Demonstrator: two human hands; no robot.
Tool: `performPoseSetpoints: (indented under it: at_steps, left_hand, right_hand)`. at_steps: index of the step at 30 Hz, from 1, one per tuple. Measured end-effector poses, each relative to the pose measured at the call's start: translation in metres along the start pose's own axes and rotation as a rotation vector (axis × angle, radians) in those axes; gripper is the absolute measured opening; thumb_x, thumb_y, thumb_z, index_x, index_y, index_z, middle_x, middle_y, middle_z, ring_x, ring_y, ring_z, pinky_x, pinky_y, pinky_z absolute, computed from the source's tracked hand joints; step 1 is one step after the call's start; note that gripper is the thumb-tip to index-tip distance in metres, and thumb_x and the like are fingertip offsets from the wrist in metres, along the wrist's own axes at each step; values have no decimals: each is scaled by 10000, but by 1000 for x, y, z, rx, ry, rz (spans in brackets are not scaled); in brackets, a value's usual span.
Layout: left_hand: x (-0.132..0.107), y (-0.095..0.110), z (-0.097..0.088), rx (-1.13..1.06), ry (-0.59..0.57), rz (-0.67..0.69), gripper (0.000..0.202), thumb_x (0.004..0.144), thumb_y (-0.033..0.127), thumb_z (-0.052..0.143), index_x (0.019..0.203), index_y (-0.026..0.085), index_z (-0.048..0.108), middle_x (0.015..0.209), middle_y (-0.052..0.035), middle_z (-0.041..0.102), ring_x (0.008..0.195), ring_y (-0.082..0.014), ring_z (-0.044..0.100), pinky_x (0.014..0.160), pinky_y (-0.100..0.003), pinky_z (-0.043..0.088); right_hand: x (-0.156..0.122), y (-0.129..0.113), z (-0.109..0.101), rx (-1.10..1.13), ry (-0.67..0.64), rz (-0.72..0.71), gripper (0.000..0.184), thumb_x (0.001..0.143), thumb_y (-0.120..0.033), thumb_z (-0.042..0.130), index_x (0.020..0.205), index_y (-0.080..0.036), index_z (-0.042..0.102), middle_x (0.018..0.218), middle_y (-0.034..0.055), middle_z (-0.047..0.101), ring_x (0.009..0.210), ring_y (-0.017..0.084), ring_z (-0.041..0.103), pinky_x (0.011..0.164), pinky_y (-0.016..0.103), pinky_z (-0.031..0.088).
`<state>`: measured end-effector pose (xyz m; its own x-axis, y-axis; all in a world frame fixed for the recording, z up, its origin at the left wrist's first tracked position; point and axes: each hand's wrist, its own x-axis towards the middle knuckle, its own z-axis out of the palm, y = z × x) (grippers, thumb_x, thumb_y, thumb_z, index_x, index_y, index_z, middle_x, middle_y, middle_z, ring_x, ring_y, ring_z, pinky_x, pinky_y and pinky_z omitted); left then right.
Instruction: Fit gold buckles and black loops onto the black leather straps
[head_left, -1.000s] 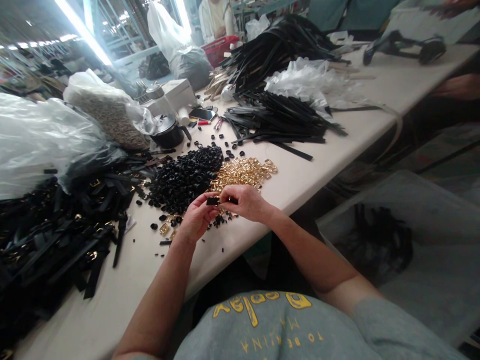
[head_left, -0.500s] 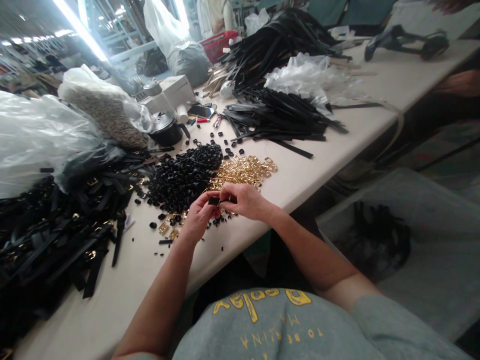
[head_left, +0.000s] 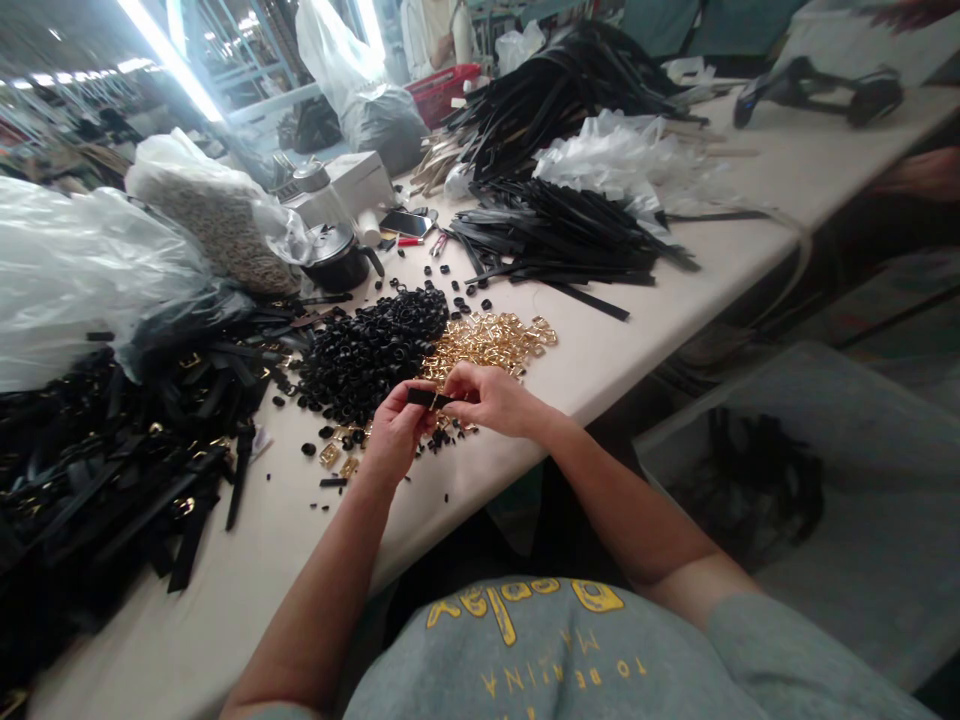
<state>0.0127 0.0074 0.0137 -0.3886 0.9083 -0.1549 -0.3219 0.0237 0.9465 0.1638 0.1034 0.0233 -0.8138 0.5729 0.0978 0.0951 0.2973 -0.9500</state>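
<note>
My left hand [head_left: 394, 432] and my right hand [head_left: 491, 398] meet above the table edge, both pinched on a short black strap piece [head_left: 421, 397] held between them. Just beyond the hands lies a heap of small black loops [head_left: 371, 350], and to its right a heap of gold metal buckles [head_left: 487, 340]. A few gold buckles [head_left: 330, 455] and loose black bits lie scattered under my left hand.
A pile of finished black straps [head_left: 120, 470] fills the left of the white table [head_left: 247, 560]. Cut black strips [head_left: 555, 235] lie further back, with plastic bags [head_left: 82, 265], a black pot [head_left: 337, 260] and a phone [head_left: 403, 223]. A grey bin [head_left: 825, 480] stands lower right.
Both hands have stayed together on the strap piece, with small finger shifts. The black piece now shows a bit further out to the left between the fingers.
</note>
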Motion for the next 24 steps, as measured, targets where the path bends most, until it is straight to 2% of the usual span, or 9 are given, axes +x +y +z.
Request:
performPoseSetpoints:
  at_steps: [3,5,10,13,16,21,24]
  left_hand:
    - [1,1,0,-21,12,-11,261,625,279,785,824,169,658,600,47,539,478,-44,472,449,-150,385]
    - [1,0,0,-39,20,-18,278,610,271,794,828,169,655,619,45,553,484,-41,483,454,-147,391]
    - [4,-2,-2,12,26,-91,433,595,267,806,994,171,669,785,-6,672,581,-70,588,584,-191,497]
    - [5,-2,-5,103,-43,-161,371,627,367,806,890,143,672,745,-21,675,601,-97,610,616,-223,513]
    - [6,0,-7,214,-65,-150,343,636,418,799,770,139,654,675,-14,657,578,-98,592,571,-209,478]
    - [10,0,-13,338,10,-59,303,621,387,803,705,135,658,580,16,602,491,-66,509,505,-186,414]
    - [12,-1,-14,251,57,-73,328,585,390,824,704,137,653,600,15,607,491,-67,515,501,-189,424]
  right_hand:
    - [-2,-3,-2,77,-76,40,63,822,-184,628,860,-160,584,650,-38,612,550,101,570,544,216,413]
    - [-3,-4,-3,17,-64,24,39,849,-193,618,862,-159,606,662,-33,620,565,99,571,563,217,409]
    - [2,-6,-13,-476,96,-95,75,890,-209,624,896,-203,699,793,-8,691,711,119,587,659,239,368]
    - [10,-5,-21,-709,61,-179,120,921,-236,601,900,-217,718,861,5,715,740,131,589,657,253,342]
    - [23,-4,-26,-852,-3,-277,157,936,-251,587,857,-221,720,847,0,714,709,129,572,654,264,334]
    - [48,3,-24,-900,-41,-418,144,931,-235,595,843,-213,706,815,2,707,755,143,582,793,293,392]
    - [51,9,-21,-824,89,-486,94,922,-189,591,917,-188,686,897,28,709,833,159,600,889,322,405]
